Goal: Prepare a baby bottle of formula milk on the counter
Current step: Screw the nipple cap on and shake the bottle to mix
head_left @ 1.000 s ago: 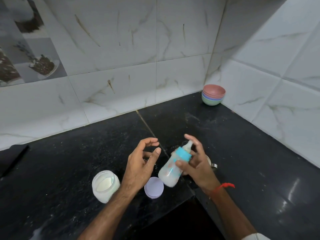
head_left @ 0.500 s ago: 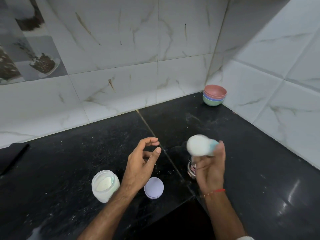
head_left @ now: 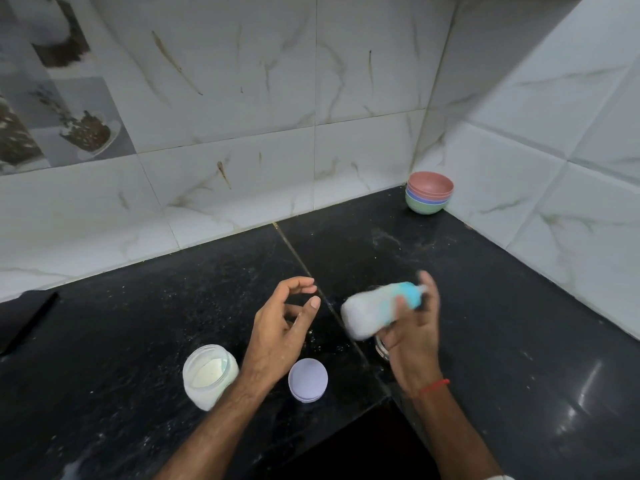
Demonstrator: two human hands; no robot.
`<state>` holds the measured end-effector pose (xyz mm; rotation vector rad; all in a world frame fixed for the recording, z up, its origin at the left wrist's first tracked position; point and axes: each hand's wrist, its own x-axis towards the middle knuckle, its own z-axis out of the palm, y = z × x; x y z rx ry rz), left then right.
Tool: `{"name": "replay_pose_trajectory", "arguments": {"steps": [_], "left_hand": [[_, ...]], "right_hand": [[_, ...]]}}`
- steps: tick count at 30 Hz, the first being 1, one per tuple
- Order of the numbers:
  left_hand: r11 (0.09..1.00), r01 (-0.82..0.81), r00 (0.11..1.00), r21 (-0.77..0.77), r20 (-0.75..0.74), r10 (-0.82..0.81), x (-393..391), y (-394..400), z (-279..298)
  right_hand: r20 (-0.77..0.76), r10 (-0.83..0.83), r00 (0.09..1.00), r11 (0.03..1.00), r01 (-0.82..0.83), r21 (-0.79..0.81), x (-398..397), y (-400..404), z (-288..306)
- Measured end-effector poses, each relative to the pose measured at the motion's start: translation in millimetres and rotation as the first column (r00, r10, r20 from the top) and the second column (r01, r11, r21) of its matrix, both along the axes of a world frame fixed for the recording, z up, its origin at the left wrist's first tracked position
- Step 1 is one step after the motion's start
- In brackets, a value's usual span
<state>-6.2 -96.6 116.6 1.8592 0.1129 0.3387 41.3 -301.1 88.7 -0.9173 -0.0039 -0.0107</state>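
Note:
My right hand (head_left: pixel 414 344) grips a baby bottle (head_left: pixel 372 311) with a blue collar and white milk inside. The bottle lies nearly sideways above the black counter (head_left: pixel 173 306), its base pointing left, and it is blurred by motion. My left hand (head_left: pixel 277 334) hovers to its left with fingers apart and curled, holding nothing. An open jar of white formula powder (head_left: pixel 209 374) stands by my left wrist. Its lilac lid (head_left: pixel 307 379) lies flat on the counter between my forearms.
A glass (head_left: pixel 381 348) stands on the counter, mostly hidden behind my right hand. A stack of coloured bowls (head_left: pixel 428 197) sits in the far right corner. Tiled walls close the back and right. A dark flat object (head_left: pixel 24 323) lies at the left edge.
The bottle has swung from nipple-up, to base-up, to nearly sideways in my right hand. My left hand has stayed in place.

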Motion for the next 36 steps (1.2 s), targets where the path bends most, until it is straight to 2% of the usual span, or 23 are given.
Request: {"name": "replay_pose_trajectory", "arguments": {"steps": [2, 3, 5, 7, 8, 10, 11, 13, 14, 16, 18, 19, 20, 22, 24, 25, 26, 28, 30, 31, 32, 34, 36], "left_hand": [[1.0, -0.003, 1.0, 0.009, -0.001, 0.003, 2, -1, -1], [1.0, -0.001, 1.0, 0.009, 0.001, 0.001, 2, -2, -1], [1.0, 0.008, 1.0, 0.002, 0.009, -0.008, 1, -2, 0], [1.0, 0.01, 1.0, 0.006, 0.013, -0.01, 0, -1, 0], [1.0, 0.01, 1.0, 0.007, 0.01, -0.01, 0, -1, 0], [1.0, 0.007, 1.0, -0.001, 0.0, -0.007, 0, 0, 0], [1.0, 0.003, 1.0, -0.005, -0.002, -0.003, 1, 0, -1], [1.0, -0.002, 1.0, -0.005, -0.001, 0.002, 2, -1, 0], [1.0, -0.001, 1.0, -0.006, 0.0, 0.001, 2, -2, 0], [1.0, 0.002, 1.0, -0.012, 0.007, -0.002, 1, -2, 1], [1.0, -0.003, 1.0, -0.008, 0.011, 0.003, 0, 0, 0], [1.0, -0.002, 1.0, -0.007, 0.007, 0.002, 0, 0, 0], [1.0, 0.001, 1.0, -0.01, 0.002, -0.001, -1, 0, 0], [1.0, 0.003, 1.0, -0.014, -0.003, -0.003, -1, 0, 0], [1.0, 0.002, 1.0, -0.004, -0.003, -0.002, 1, -1, 0], [1.0, 0.005, 1.0, -0.003, -0.004, -0.005, 1, -1, 0], [1.0, 0.008, 1.0, -0.008, -0.005, -0.008, 0, -2, 1], [1.0, 0.006, 1.0, -0.018, 0.003, -0.006, -1, -1, 2], [1.0, 0.0, 1.0, -0.017, 0.006, 0.0, -3, 1, 1], [1.0, 0.001, 1.0, -0.015, 0.003, -0.001, -3, 1, 1], [1.0, 0.003, 1.0, -0.015, -0.001, -0.003, -4, 1, 1], [1.0, 0.004, 1.0, -0.018, -0.002, -0.004, -4, 0, 0], [1.0, 0.005, 1.0, -0.017, 0.001, -0.005, -4, -1, 1]], "right_hand": [[0.067, 0.246, 0.967, 0.933, -0.218, -0.286, -9, 4, -3], [0.089, 0.251, 0.964, 0.932, -0.216, -0.291, -10, 4, -5], [0.038, 0.051, 0.998, 0.998, -0.05, -0.026, -3, 3, 0], [-0.072, -0.122, 0.99, 0.956, 0.136, 0.26, 13, -3, 2], [-0.085, -0.145, 0.986, 0.939, 0.165, 0.303, 17, -6, 2], [-0.04, -0.065, 0.997, 0.977, 0.072, 0.201, 14, -7, 6], [-0.009, 0.021, 1.0, 0.997, -0.02, 0.071, 10, -5, 8], [0.05, 0.205, 0.977, 0.964, -0.193, -0.182, 2, 1, 6], [0.074, 0.201, 0.977, 0.966, -0.185, -0.181, 1, 3, 7], [0.042, -0.034, 0.999, 0.998, 0.031, 0.055, 5, 0, 10], [-0.084, -0.262, 0.961, 0.926, 0.275, 0.26, 16, -3, 13], [-0.097, -0.29, 0.952, 0.906, 0.306, 0.292, 17, -3, 11], [-0.078, -0.27, 0.96, 0.926, 0.281, 0.252, 14, -1, 10], [0.018, -0.059, 0.998, 0.998, 0.059, 0.011, 1, 2, 6], [0.076, 0.272, 0.959, 0.926, -0.239, -0.292, -12, 6, 3], [0.078, 0.326, 0.942, 0.897, -0.282, -0.339, -14, 6, 2], [0.102, 0.272, 0.957, 0.933, -0.236, -0.27, -15, 7, 5], [0.037, -0.04, 0.999, 0.999, 0.039, 0.032, -4, 5, 10], [-0.083, -0.245, 0.966, 0.927, 0.259, 0.271, 11, 0, 15], [-0.096, -0.252, 0.963, 0.912, 0.269, 0.31, 12, 0, 16], [-0.077, -0.207, 0.975, 0.94, 0.22, 0.262, 9, 2, 16], [0.017, 0.012, 1.0, 1.0, -0.012, 0.017, -5, 11, 13], [0.053, 0.193, 0.98, 0.975, -0.186, -0.122, -15, 17, 4]]}}
